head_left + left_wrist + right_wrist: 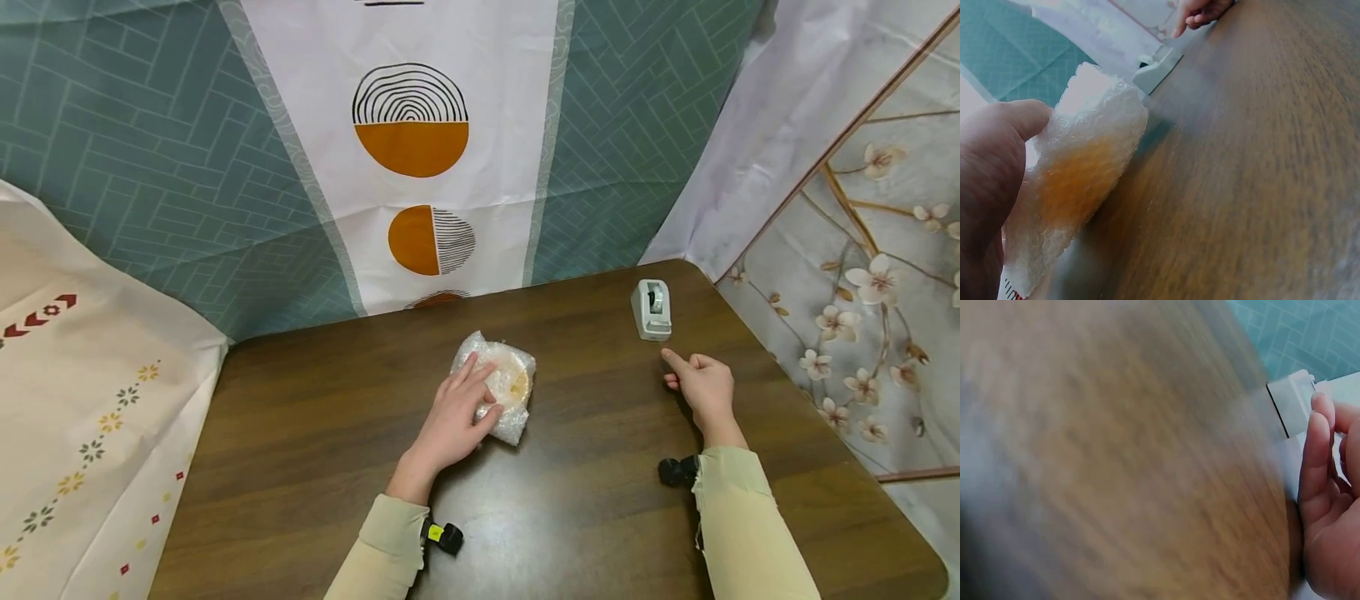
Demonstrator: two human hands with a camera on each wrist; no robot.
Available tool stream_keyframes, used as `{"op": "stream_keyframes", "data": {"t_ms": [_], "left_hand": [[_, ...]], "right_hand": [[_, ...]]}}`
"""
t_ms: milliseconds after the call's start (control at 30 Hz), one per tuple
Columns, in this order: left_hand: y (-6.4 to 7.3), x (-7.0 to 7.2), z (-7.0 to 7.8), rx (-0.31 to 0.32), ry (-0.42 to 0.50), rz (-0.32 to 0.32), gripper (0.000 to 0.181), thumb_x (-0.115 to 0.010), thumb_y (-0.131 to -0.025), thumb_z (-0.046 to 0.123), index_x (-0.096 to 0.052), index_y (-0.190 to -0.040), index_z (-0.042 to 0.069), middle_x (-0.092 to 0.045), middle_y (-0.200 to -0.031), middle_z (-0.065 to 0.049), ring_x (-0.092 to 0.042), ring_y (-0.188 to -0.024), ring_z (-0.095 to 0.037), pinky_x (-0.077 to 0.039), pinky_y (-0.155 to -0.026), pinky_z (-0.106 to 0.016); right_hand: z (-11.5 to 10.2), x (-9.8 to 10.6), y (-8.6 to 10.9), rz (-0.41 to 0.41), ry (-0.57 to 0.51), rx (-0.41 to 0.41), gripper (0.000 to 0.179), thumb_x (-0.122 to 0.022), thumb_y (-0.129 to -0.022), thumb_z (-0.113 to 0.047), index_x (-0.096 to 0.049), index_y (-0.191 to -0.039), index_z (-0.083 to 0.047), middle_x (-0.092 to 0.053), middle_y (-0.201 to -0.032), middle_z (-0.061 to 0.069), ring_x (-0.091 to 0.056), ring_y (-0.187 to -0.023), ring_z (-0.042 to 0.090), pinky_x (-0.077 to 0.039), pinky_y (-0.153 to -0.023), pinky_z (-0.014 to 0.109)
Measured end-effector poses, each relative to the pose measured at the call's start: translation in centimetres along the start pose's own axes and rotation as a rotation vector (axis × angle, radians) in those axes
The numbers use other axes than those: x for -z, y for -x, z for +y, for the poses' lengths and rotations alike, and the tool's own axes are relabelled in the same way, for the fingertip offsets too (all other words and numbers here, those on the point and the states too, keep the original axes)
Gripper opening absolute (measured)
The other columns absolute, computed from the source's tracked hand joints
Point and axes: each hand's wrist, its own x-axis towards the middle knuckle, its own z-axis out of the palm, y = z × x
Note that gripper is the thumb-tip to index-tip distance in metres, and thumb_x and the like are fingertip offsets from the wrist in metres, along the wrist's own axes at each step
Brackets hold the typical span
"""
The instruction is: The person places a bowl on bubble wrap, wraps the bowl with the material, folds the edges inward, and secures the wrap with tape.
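A flat square packet of bubble wrap (512, 367) lies on the table, with a round pale and orange thing showing through. Across its left part rests my left hand (453, 417), fingers spread. The left wrist view has the thumb at the edge of the packet (1088, 169). My right hand (708, 387) hovers just in front of a white tape dispenser (651, 312), one digit extended and others curled. From the right wrist, fingertips (1319, 422) overlap the dispenser (1291, 403) in view. No tape strip is discernible between them.
The brown wooden table (322, 467) has rounded corners. A teal and white patterned cloth (480, 167) hangs behind it. At the right stands a flowered panel (862, 333), and a cream embroidered cloth (82, 400) hangs at the left.
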Motion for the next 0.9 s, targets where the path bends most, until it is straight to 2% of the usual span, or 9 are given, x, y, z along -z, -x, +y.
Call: {"op": "stream_keyframes", "data": {"t_ms": [200, 400, 600, 800, 900], "left_hand": [[0.0, 0.0, 0.0, -0.005, -0.009, -0.005, 0.02, -0.06, -0.107, 0.038, -0.063, -0.096, 0.021, -0.043, -0.169, 0.0, -0.013, -0.164, -0.021, -0.025, -0.121, -0.069], [0.0, 0.1, -0.1, -0.013, -0.016, 0.001, 0.019, -0.061, -0.107, 0.037, -0.064, -0.097, 0.021, -0.044, -0.168, -0.001, -0.014, -0.164, -0.023, -0.026, -0.122, -0.068], [0.1, 0.1, -0.1, -0.01, -0.022, -0.001, 0.02, -0.06, -0.107, 0.037, -0.064, -0.096, 0.022, -0.042, -0.169, 0.0, -0.014, -0.164, -0.022, -0.026, -0.122, -0.068], [0.1, 0.0, -0.1, -0.008, -0.034, -0.008, 0.02, -0.059, -0.107, 0.039, -0.064, -0.096, 0.022, -0.04, -0.17, 0.0, -0.013, -0.165, -0.022, -0.026, -0.121, -0.068], [0.0, 0.1, -0.1, -0.007, -0.041, -0.015, 0.021, -0.058, -0.108, 0.04, -0.063, -0.098, 0.023, -0.039, -0.171, 0.0, -0.011, -0.165, -0.021, -0.026, -0.122, -0.068]], "right_hand": [[0.0, 0.0, 0.2, -0.049, 0.08, 0.036, 0.063, -0.083, -0.096, -0.034, -0.04, -0.056, -0.014, -0.063, -0.062, -0.004, -0.069, -0.06, 0.002, -0.058, -0.061, 0.019], [-1.0, -1.0, 0.8, -0.143, 0.207, 0.138, 0.062, -0.083, -0.096, -0.038, -0.041, -0.057, -0.013, -0.063, -0.063, -0.002, -0.069, -0.066, 0.007, -0.055, -0.061, 0.022], [-2.9, -3.4, 1.7, -0.33, 0.272, 0.289, 0.065, -0.081, -0.097, -0.04, -0.038, -0.059, -0.008, -0.058, -0.06, -0.001, -0.064, -0.066, 0.018, -0.05, -0.059, 0.029], [-5.4, -6.4, 2.9, -0.553, 0.194, 0.378, 0.063, -0.08, -0.099, -0.025, -0.032, -0.062, -0.006, -0.045, -0.058, -0.003, -0.062, -0.067, 0.025, -0.051, -0.062, 0.032], [-6.7, -7.8, 3.6, -0.652, 0.17, 0.397, 0.061, -0.079, -0.099, -0.021, -0.033, -0.062, -0.008, -0.046, -0.06, -0.001, -0.061, -0.068, 0.025, -0.049, -0.061, 0.032]]}}
